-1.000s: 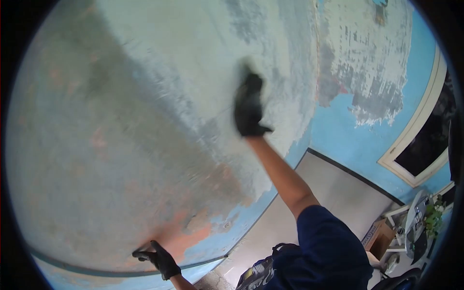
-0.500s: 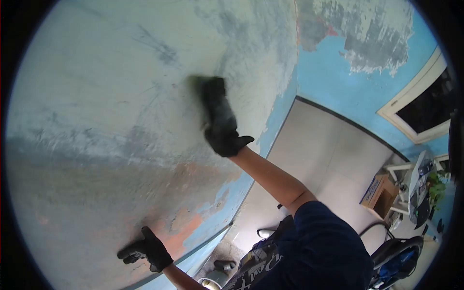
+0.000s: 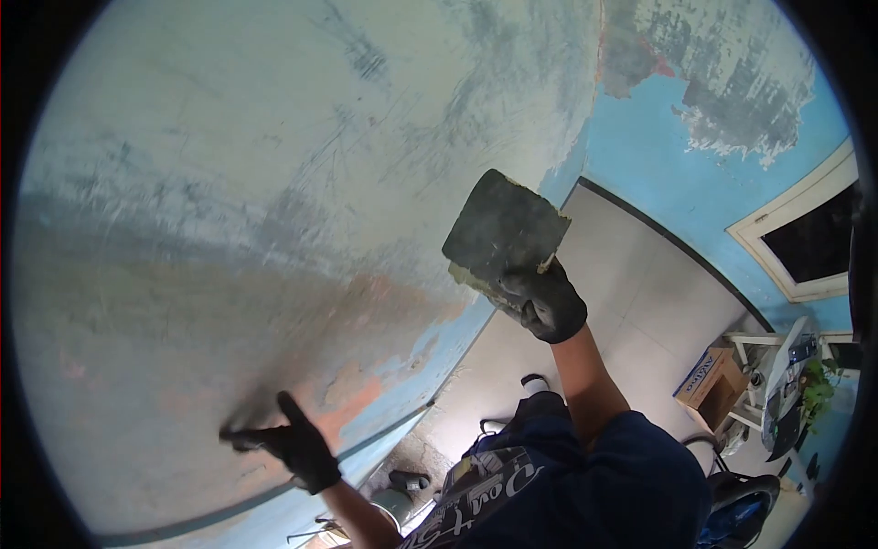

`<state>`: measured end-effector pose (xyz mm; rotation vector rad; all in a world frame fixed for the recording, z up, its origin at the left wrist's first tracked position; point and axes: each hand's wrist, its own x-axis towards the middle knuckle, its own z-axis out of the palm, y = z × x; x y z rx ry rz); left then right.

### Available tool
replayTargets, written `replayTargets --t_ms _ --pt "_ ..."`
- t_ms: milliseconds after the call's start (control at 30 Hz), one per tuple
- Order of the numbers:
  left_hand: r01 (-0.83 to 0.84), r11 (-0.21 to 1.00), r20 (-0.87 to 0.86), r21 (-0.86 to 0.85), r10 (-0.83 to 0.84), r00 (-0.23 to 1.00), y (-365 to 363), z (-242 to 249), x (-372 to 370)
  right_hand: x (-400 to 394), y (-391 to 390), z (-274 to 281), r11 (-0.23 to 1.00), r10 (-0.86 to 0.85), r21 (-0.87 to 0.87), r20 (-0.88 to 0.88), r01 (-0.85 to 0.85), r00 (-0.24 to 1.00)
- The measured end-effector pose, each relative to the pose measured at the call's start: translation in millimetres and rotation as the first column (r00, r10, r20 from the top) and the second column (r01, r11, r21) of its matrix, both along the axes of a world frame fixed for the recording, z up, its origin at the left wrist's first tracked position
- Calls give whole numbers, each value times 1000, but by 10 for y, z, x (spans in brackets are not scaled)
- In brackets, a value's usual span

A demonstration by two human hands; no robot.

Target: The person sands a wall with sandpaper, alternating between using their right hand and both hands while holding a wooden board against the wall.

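My right hand (image 3: 541,300), in a black glove, grips a dark square sanding sponge (image 3: 506,221) with yellowish edges. Its broad dark face is turned toward the camera, overlapping the wall's lower right part and the floor in this view. The wall (image 3: 229,119) is patchy, with pale filler, grey smears and bare brownish plaster. Lower left, my left hand (image 3: 291,443), also black-gloved, is against or close by the plaster, with its thumb spread from outstretched fingers and a shadow beside it.
A blue wall (image 3: 654,137) with peeled patches meets the worked wall at a corner. Pale floor tiles (image 3: 631,284) lie below. To the right are a cardboard box (image 3: 712,389), a white-framed opening (image 3: 805,229), and a green plant (image 3: 817,389). A bucket (image 3: 391,503) stands near my feet.
My right hand has come away from the wall's middle and moved right and down, turning the sponge's face into view. The left hand stays low by the wall; the view has shifted slightly.
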<state>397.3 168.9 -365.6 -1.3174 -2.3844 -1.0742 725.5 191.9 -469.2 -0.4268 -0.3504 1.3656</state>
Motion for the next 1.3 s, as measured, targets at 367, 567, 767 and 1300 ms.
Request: replayTargets --t_ms 367,567,767,1300 --pt "887 454 757 86 -608 238 -203 -15 1634 72 -799 288 973 226 -66 100 -221 969" --pt "883 430 863 187 -501 62 -355 -69 1811 246 -1111 398 972 233 66 -190 -225 954" --pt "873 406 881 271 -470 -55 -496 -171 1739 233 -1274 398 960 243 211 -304 -184 921" --pt "980 183 -52 77 -981 187 -738 -594 1590 -332 -1292 353 982 100 -185 328 -40 939"
